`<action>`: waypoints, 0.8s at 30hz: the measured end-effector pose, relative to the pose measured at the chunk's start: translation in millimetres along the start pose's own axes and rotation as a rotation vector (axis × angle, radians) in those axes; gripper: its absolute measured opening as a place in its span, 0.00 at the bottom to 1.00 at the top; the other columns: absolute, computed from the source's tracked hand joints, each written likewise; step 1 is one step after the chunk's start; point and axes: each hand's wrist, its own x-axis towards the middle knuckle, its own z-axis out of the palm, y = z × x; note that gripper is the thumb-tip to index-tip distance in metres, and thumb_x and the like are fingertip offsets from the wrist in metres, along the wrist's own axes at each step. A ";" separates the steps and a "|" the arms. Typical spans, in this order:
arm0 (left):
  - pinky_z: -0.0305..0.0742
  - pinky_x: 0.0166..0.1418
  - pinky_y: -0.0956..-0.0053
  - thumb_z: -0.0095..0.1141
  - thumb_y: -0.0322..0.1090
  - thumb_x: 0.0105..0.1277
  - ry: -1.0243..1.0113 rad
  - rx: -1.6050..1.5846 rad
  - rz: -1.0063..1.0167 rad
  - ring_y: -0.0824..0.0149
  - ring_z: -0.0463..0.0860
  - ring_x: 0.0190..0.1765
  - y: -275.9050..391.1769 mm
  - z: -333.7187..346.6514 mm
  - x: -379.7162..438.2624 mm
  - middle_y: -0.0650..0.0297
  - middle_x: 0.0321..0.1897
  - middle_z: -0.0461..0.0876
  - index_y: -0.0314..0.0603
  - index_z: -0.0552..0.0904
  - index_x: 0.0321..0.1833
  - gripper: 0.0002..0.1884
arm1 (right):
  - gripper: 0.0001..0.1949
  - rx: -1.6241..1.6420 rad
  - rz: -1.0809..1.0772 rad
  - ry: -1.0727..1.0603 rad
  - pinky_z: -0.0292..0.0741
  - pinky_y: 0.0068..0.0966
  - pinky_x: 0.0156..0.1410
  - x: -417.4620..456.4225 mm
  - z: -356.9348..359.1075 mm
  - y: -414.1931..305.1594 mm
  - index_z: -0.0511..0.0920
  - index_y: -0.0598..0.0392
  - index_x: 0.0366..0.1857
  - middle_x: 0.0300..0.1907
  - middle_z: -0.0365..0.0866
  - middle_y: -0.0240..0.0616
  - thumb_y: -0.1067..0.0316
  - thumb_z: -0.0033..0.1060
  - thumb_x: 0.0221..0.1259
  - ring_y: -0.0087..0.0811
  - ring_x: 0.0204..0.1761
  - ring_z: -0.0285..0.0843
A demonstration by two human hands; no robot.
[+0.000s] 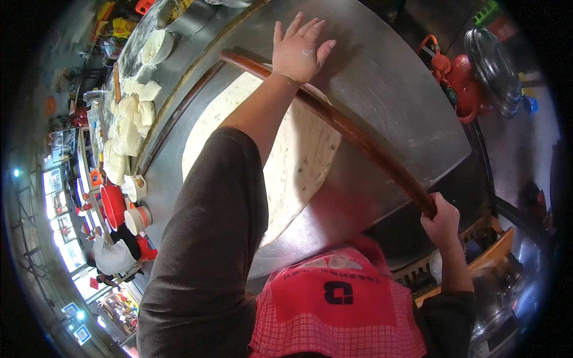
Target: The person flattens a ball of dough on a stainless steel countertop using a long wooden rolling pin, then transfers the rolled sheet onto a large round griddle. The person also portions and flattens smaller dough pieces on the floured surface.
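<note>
A large, thin sheet of dough (304, 165) with green flecks lies on the metal worktop (403, 112), partly hidden by my left forearm. A long wooden rolling pin (358, 134) crosses slantwise over the dough's far edge. My right hand (441, 221) is closed around the pin's near end, beyond the worktop's edge. My left hand (301, 49) is spread with fingers apart, its wrist over the pin; whether the palm touches the pin or the metal cannot be told. A second, thinner dark rod (179, 118) lies left of the dough.
Pale dough lumps (130, 121), a white bowl (157, 47) and a metal pot (188, 18) stand at the left, with paper tubs (138, 219) and a red basin (112, 206) nearer. A red gas cylinder (463, 85) and metal lids (492, 71) are at right. A person (112, 255) sits far left.
</note>
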 end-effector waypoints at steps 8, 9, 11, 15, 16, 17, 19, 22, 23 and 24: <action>0.42 0.84 0.38 0.36 0.77 0.70 -0.310 0.184 0.151 0.51 0.48 0.86 -29.0 -62.0 -106.9 0.55 0.84 0.54 0.56 0.60 0.83 0.46 | 0.20 -0.153 -0.203 -0.040 0.78 0.46 0.48 -27.3 23.1 -32.3 0.77 0.54 0.50 0.37 0.84 0.45 0.68 0.69 0.51 0.53 0.41 0.83; 0.39 0.85 0.40 0.32 0.82 0.66 -0.482 0.034 -0.005 0.51 0.47 0.86 -26.8 -82.2 -129.8 0.54 0.85 0.52 0.56 0.60 0.83 0.51 | 0.21 -0.225 -0.201 -0.076 0.78 0.46 0.49 -32.9 32.7 -35.3 0.76 0.54 0.51 0.38 0.85 0.45 0.68 0.69 0.52 0.52 0.42 0.83; 0.38 0.86 0.43 0.31 0.81 0.68 -0.627 0.158 0.002 0.51 0.46 0.86 -29.3 -129.2 -182.7 0.54 0.86 0.49 0.53 0.57 0.84 0.50 | 0.23 0.005 -0.020 -0.379 0.80 0.47 0.52 -40.2 45.3 -50.6 0.75 0.53 0.54 0.43 0.86 0.50 0.64 0.69 0.54 0.54 0.47 0.85; 0.48 0.83 0.42 0.51 0.63 0.71 -0.498 0.030 0.057 0.50 0.66 0.78 -51.6 -194.6 -286.2 0.51 0.74 0.71 0.43 0.74 0.73 0.37 | 0.23 0.026 -0.095 -0.535 0.80 0.48 0.52 -53.8 59.6 -64.5 0.75 0.53 0.54 0.41 0.86 0.52 0.64 0.70 0.52 0.57 0.47 0.85; 0.52 0.81 0.43 0.52 0.61 0.71 -0.550 0.037 0.009 0.51 0.71 0.72 -52.0 -203.6 -279.1 0.53 0.66 0.76 0.43 0.79 0.67 0.31 | 0.23 0.046 -0.101 -0.553 0.80 0.48 0.51 -59.0 63.9 -69.7 0.75 0.53 0.53 0.40 0.86 0.53 0.62 0.71 0.53 0.58 0.47 0.85; 0.56 0.78 0.44 0.53 0.58 0.72 -0.602 0.042 -0.038 0.53 0.75 0.66 -54.2 -208.0 -261.4 0.54 0.59 0.81 0.44 0.83 0.60 0.27 | 0.23 0.052 -0.093 -0.553 0.80 0.48 0.51 -59.6 63.9 -76.5 0.75 0.53 0.53 0.40 0.86 0.53 0.60 0.71 0.53 0.58 0.47 0.85; 0.65 0.70 0.50 0.53 0.51 0.74 -0.318 0.047 0.039 0.60 0.81 0.44 -51.6 -181.9 -235.9 0.64 0.33 0.86 0.49 0.90 0.39 0.18 | 0.23 0.065 -0.080 -0.566 0.79 0.48 0.51 -64.5 65.8 -90.4 0.75 0.54 0.52 0.40 0.86 0.54 0.58 0.72 0.54 0.58 0.47 0.85; 0.43 0.86 0.46 0.36 0.65 0.78 -0.507 0.090 -0.055 0.53 0.53 0.85 -0.8 -149.6 -204.9 0.57 0.83 0.57 0.55 0.62 0.82 0.35 | 0.24 -0.009 -0.046 -0.594 0.79 0.48 0.51 -65.5 69.0 -93.7 0.76 0.54 0.52 0.41 0.86 0.55 0.55 0.73 0.56 0.59 0.47 0.85; 0.38 0.87 0.46 0.28 0.71 0.77 -0.525 0.128 0.055 0.54 0.43 0.87 -2.0 -138.0 -230.5 0.58 0.86 0.44 0.59 0.51 0.85 0.41 | 0.24 -0.015 -0.058 -0.638 0.79 0.48 0.51 -67.8 70.0 -93.2 0.76 0.55 0.51 0.41 0.86 0.55 0.55 0.73 0.55 0.59 0.48 0.85; 0.37 0.87 0.45 0.28 0.72 0.76 -0.520 0.067 -0.006 0.54 0.43 0.87 -0.1 -147.4 -242.8 0.58 0.86 0.45 0.58 0.51 0.86 0.42 | 0.24 -0.020 -0.051 -0.674 0.79 0.48 0.51 -71.4 72.6 -91.3 0.76 0.55 0.51 0.41 0.86 0.56 0.55 0.73 0.55 0.59 0.48 0.85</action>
